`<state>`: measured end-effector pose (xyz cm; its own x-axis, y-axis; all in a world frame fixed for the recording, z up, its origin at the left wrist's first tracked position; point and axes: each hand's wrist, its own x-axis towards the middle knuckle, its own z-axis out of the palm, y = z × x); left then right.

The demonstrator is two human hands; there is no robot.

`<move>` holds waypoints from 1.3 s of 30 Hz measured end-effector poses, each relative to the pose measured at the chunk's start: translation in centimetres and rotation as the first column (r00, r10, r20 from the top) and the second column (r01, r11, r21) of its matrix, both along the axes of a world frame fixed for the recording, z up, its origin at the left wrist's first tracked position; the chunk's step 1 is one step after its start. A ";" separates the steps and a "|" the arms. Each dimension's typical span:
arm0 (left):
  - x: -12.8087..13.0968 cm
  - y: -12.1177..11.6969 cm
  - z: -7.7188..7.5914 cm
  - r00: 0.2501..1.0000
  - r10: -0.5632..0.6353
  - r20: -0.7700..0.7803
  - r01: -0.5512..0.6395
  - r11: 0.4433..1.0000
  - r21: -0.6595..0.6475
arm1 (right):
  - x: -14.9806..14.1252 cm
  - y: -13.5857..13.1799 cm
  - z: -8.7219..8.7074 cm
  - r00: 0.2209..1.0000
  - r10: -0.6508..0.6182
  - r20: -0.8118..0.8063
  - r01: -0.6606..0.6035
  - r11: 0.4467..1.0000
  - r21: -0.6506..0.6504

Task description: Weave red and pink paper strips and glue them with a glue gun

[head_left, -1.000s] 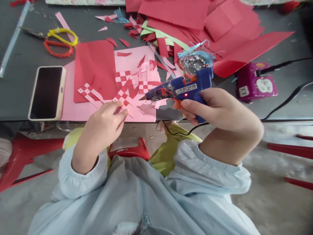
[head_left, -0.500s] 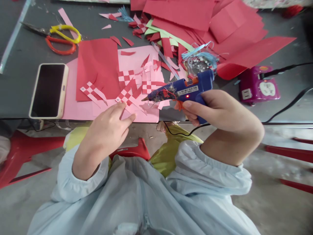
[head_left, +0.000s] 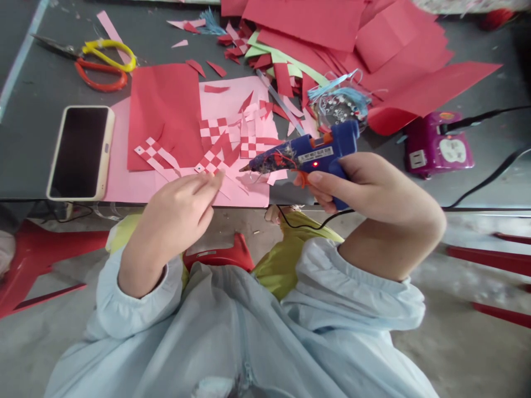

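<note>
My right hand [head_left: 352, 179] is wrapped round the handle of a blue hot glue gun [head_left: 307, 155], whose red light is lit. Its nozzle points left, just above the pink paper sheet [head_left: 257, 193]. My left hand [head_left: 180, 207] lies with its fingers stretched out, the tips on the lower edge of a woven red-and-pink paper fish [head_left: 211, 160]. To the left, a second woven paper fish [head_left: 152, 153] lies partly on a red sheet [head_left: 164, 105]. More checkered woven pieces [head_left: 251, 146] lie beyond the nozzle.
A phone [head_left: 81, 152] and scissors [head_left: 99, 63] lie at the left. Red paper sheets [head_left: 307, 25] are heaped at the back. Near them are blue tassels and a dish of small beads [head_left: 340, 108]. A purple power socket box [head_left: 438, 143] with cables stands at the right.
My left hand's fingers spread a little, then came together again at the paper fish. The glue gun stays almost in place. The whole view shifted slightly.
</note>
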<state>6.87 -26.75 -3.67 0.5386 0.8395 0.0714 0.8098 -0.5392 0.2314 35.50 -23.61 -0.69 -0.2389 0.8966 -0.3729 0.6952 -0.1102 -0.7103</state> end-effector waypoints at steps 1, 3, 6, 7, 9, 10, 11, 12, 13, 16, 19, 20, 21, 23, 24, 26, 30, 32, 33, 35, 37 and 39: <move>0.0 0.1 -0.1 1.000 0.018 0.006 -0.018 1.000 0.008 | 0.1 0.0 0.0 1.000 0.001 0.003 -0.001 1.000 0.001; 0.2 0.3 -0.3 0.999 0.031 0.005 -0.031 0.999 0.015 | 0.1 0.0 -0.1 1.000 0.004 0.009 -0.004 1.000 0.003; 0.5 0.3 -0.4 0.999 0.039 -0.019 -0.039 0.999 0.005 | 0.1 0.0 0.0 1.000 -0.008 0.005 0.008 1.000 -0.005; 0.5 0.3 -0.4 0.999 0.037 -0.026 -0.037 0.999 -0.001 | 0.1 0.0 0.0 1.000 -0.015 0.000 0.015 1.000 -0.007; 0.5 0.3 -0.4 0.999 0.020 -0.033 -0.020 1.000 -0.006 | 0.0 0.0 0.0 0.999 -0.031 -0.008 0.031 0.999 -0.013; 0.4 0.2 -0.4 0.999 0.007 -0.034 -0.007 1.000 -0.005 | 0.0 0.0 0.0 0.999 -0.037 -0.010 0.037 0.999 -0.014; 0.3 0.2 -0.4 0.999 -0.008 -0.032 0.008 1.000 -0.001 | -0.1 0.0 0.0 0.999 -0.039 -0.009 0.039 0.999 -0.016; 0.2 0.2 -0.5 0.999 -0.023 -0.029 0.023 1.000 0.002 | -0.1 0.0 0.0 0.999 -0.037 -0.007 0.037 0.999 -0.017; 0.1 0.1 -0.5 0.999 -0.035 -0.023 0.035 0.999 0.005 | -0.1 0.0 0.0 0.999 -0.034 -0.004 0.034 0.999 -0.021; 0.0 0.0 -0.4 0.999 -0.048 -0.011 0.048 0.999 -0.011 | -0.2 -0.1 0.1 0.999 -0.043 0.010 0.043 0.998 -0.035; 0.0 -0.2 -0.2 0.999 -0.050 -0.011 0.049 0.999 -0.015 | -0.3 0.0 0.4 0.998 -0.056 0.023 0.057 0.997 -0.042; 0.0 -0.2 -0.1 0.998 -0.063 -0.013 0.063 0.998 -0.009 | -0.3 0.0 0.4 0.998 -0.051 0.024 0.052 0.998 -0.040; 0.0 -0.3 0.0 0.997 -0.078 -0.015 0.078 0.997 0.002 | -0.4 0.0 0.4 0.999 -0.044 0.023 0.045 0.998 -0.039; 0.0 -0.3 0.0 0.995 -0.100 -0.014 0.100 0.994 0.038 | -0.3 0.0 0.2 0.999 -0.038 0.009 0.038 0.999 -0.033; 0.0 -0.2 0.0 0.995 -0.101 -0.006 0.101 0.993 0.068 | -0.2 0.1 0.0 0.999 -0.039 0.002 0.039 0.999 -0.023; -0.1 0.0 -0.4 0.997 -0.079 0.026 0.075 0.987 0.141 | 0.0 0.1 -0.3 0.999 -0.038 -0.007 0.038 0.999 0.006; -0.3 0.8 -1.3 0.994 -0.049 0.102 0.021 0.965 0.262 | 0.2 0.1 -0.6 0.998 -0.058 -0.006 0.058 0.998 0.025; -0.2 1.2 -1.5 0.994 -0.026 0.109 -0.004 0.962 0.272 | 0.2 0.1 -0.6 0.997 -0.073 -0.003 0.073 0.997 0.022; -0.2 1.3 -1.5 0.994 -0.018 0.112 -0.013 0.962 0.273 | 0.2 0.1 -0.5 0.997 -0.078 0.000 0.078 0.997 0.027; 0.0 1.5 -1.5 0.991 -0.044 0.128 0.006 0.960 0.280 | 0.2 0.1 -0.4 0.996 -0.085 0.006 0.084 0.996 0.039; 0.3 1.4 -1.5 0.981 -0.131 0.145 0.087 0.957 0.276 | 0.2 0.0 -0.3 0.996 -0.083 0.012 0.082 0.996 0.041; 0.6 1.3 -1.6 0.966 -0.209 0.152 0.165 0.951 0.261 | 0.2 -0.1 -0.2 0.997 -0.081 0.012 0.081 0.996 0.037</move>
<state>7.46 -25.41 -5.29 0.6445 0.6697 0.3690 0.6472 -0.7348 0.2032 35.72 -23.67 -0.85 -0.1598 0.9257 -0.3428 0.6948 -0.1412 -0.7052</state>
